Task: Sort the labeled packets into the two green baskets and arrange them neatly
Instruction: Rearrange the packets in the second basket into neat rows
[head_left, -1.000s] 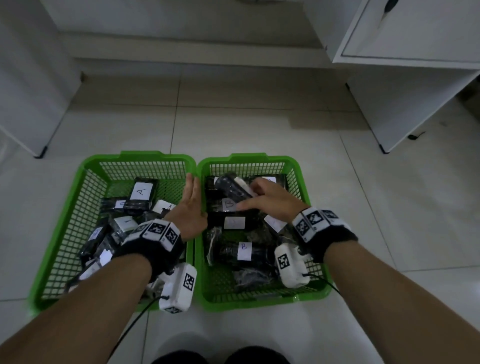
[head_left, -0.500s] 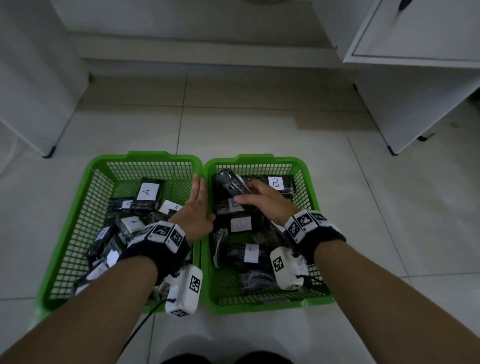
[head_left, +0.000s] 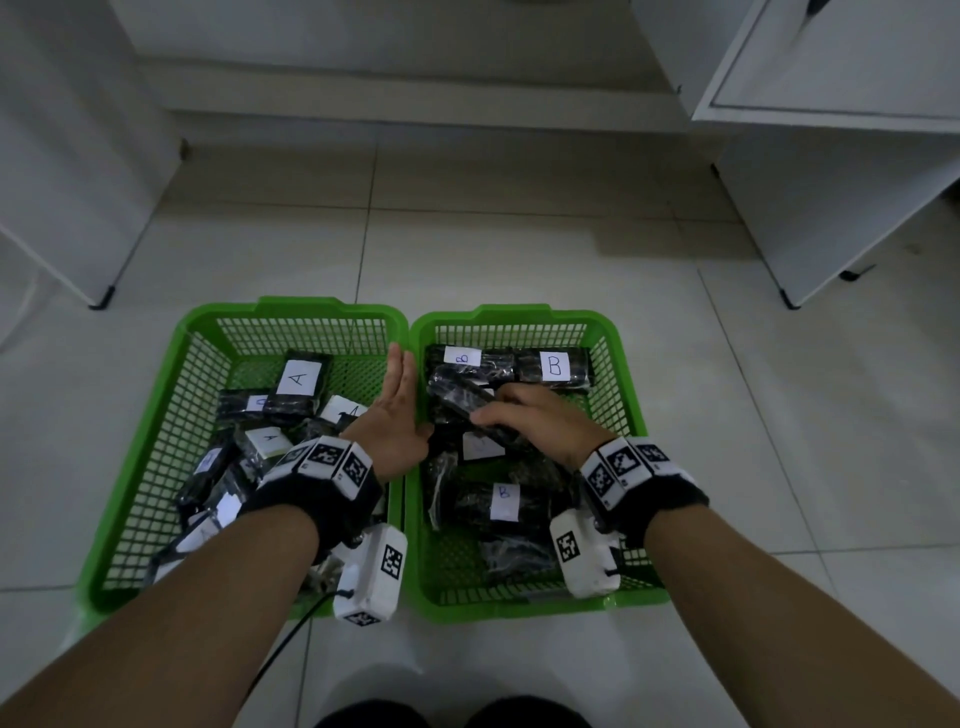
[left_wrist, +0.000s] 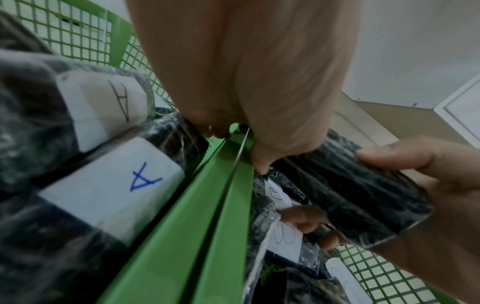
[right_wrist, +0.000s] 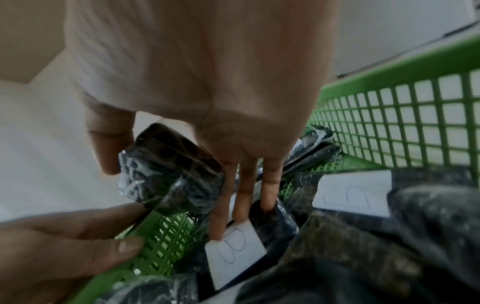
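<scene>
Two green baskets stand side by side on the floor. The left basket (head_left: 291, 306) holds black packets labeled A (head_left: 297, 387), the right basket (head_left: 498, 314) black packets labeled B (head_left: 555, 366). My left hand (head_left: 397, 400) lies edge-on along the two touching rims (left_wrist: 221, 205), fingers straight, thumb just inside the right basket. My right hand (head_left: 514, 415) grips one black packet (head_left: 462, 397) between thumb and fingers, low over the B pile near the basket's back left. In the right wrist view this packet (right_wrist: 168, 170) shows no label, and the fingers (right_wrist: 244, 195) reach down to a B label.
A white cabinet (head_left: 831, 156) stands on legs at the back right, and another white unit (head_left: 52, 208) at the left. Pale tiled floor (head_left: 493, 234) surrounds the baskets. Dark shoes or knees (head_left: 452, 717) show at the bottom edge.
My right hand has lowered the held packet toward the B pile, uncovering a small B label at the back of the right basket. The left hand stays on the rims.
</scene>
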